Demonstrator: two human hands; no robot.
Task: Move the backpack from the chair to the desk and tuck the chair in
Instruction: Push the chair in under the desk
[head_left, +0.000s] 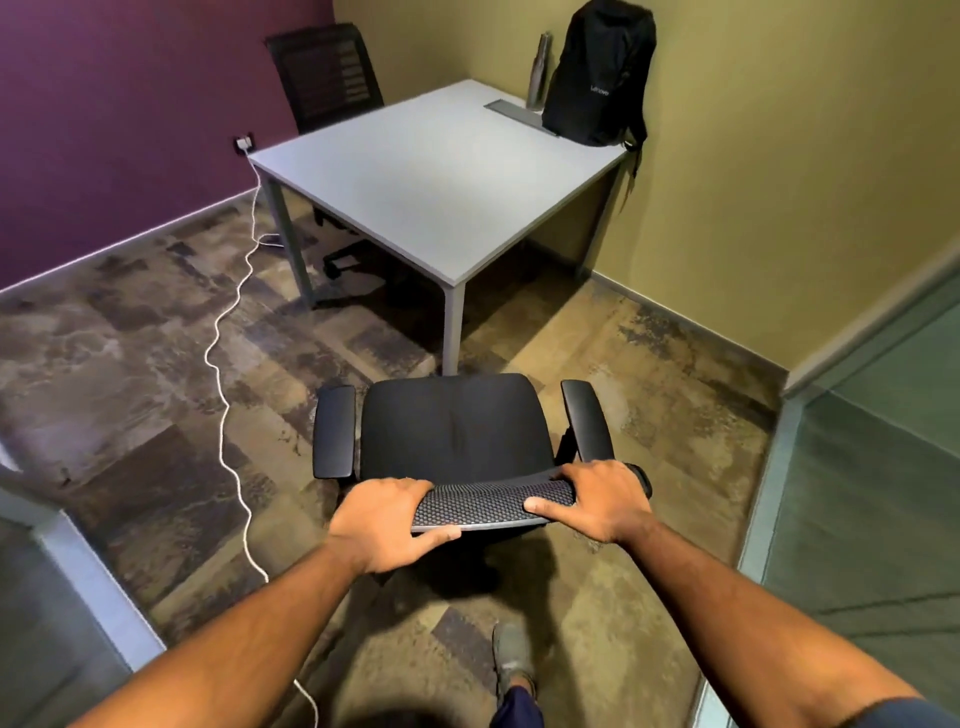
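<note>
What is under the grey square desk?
Under the grey square desk, at its far-left side, the wheeled base of a second black mesh chair shows on the carpet. The desktop covers that chair's seat and whatever lies further under it.

Both forearms bare as far as I can see, no watch or bands. My left hand (387, 522) and right hand (597, 501) ungloved, no rings that I can make out. Dark blue short sleeve (904, 714) edge at right arm. Dark blue trouser leg (517, 709) below, grey shoe (511, 657) on the foot.
</note>
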